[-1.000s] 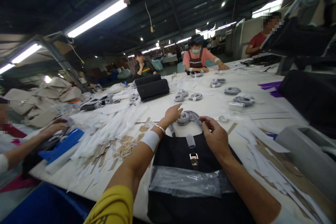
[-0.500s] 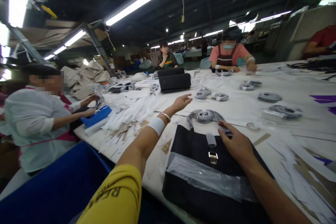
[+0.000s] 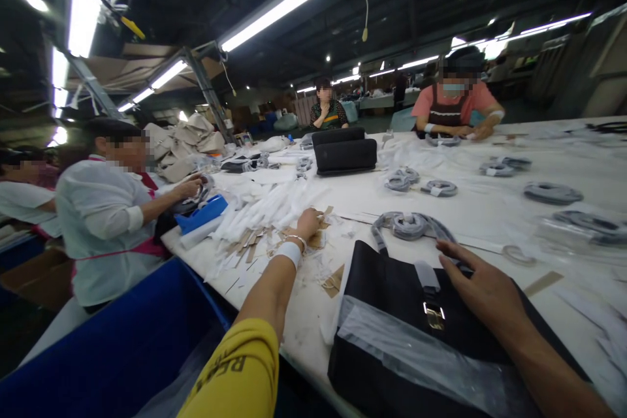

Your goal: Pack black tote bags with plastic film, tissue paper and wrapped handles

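Observation:
A black bag (image 3: 392, 281) lies on the white table in front of me, with a gold buckle (image 3: 434, 315) on its flap and a clear plastic wrap across its front. Its strap (image 3: 409, 225), wrapped in grey-white film, is coiled beyond the top edge. My right hand (image 3: 484, 284) rests over the bag's right upper part, fingers stretched and apart. Out to the left, my left hand (image 3: 308, 225) reaches down onto brown paper pieces (image 3: 321, 238) at the edge of a heap of white strips (image 3: 267, 206). Its fingers look curled; their tips are hidden.
Several wrapped strap coils (image 3: 552, 192) lie across the table. A black bag (image 3: 345, 155) stands at the back. At left are a blue tray (image 3: 203, 212), a blue bin (image 3: 147, 333) and a co-worker (image 3: 108, 222) in white. Other people sit across the table.
My left hand has moved back and down, from above the table's middle to the brown paper pieces. My right hand stays on the bag. The view has turned slightly left.

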`<state>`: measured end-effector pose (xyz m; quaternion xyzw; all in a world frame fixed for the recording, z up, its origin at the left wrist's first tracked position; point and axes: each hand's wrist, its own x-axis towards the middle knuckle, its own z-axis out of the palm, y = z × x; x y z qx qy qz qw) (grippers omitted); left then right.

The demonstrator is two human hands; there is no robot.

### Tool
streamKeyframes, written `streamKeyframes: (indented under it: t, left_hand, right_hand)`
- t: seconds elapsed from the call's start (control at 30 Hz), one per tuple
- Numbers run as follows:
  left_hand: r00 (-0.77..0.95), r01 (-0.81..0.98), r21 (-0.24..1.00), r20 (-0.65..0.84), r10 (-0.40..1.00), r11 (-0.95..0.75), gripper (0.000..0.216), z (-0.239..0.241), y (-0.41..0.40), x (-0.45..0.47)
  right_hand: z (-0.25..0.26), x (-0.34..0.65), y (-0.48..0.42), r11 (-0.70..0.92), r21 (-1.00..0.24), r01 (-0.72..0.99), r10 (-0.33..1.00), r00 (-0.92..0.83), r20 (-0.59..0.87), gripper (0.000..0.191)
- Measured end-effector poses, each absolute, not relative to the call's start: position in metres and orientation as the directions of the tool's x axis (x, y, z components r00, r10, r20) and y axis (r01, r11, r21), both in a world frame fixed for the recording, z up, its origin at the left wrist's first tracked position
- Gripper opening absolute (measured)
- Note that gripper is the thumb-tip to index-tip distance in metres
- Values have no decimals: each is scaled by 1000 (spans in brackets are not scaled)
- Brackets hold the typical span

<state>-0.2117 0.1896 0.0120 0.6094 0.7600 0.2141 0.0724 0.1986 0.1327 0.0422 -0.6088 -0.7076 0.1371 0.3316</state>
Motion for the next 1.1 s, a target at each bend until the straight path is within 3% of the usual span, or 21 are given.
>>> streamKeyframes:
  t: [0.13,0.3,0.47,0.6,0.83,0.97,1.1]
  left_hand:
    - [-271,868,469,168,948,165,29,12,204,-207]
    - [-308,778,614,187,933,133,24,48,215,-220]
    - [-313,588,809,212,926,14,16,102,211,-228]
    - [-293,370,928,165,942,-48,24,142,192,-223]
    - [-129,80,995,64,990,-54,19,192,149,-195]
    - [12,40,999,24,1000,-25,20,211,123,-167]
    - [196,81,996,6,981,-22,29,226,103,-131]
  right_hand:
    - [41,198,132,235,-599,765,950,-49,309,42]
    - [40,197,130,270,-610,745,936,-55,347,40]
    - [39,197,129,315,-614,724,919,-71,388,39]
    - [39,197,130,333,-623,708,910,-67,410,38]
    - [46,191,124,447,-620,645,858,-114,501,36]
    - [80,179,113,530,-637,560,829,-184,528,36]
    - [135,152,105,602,-711,364,799,-282,531,44]
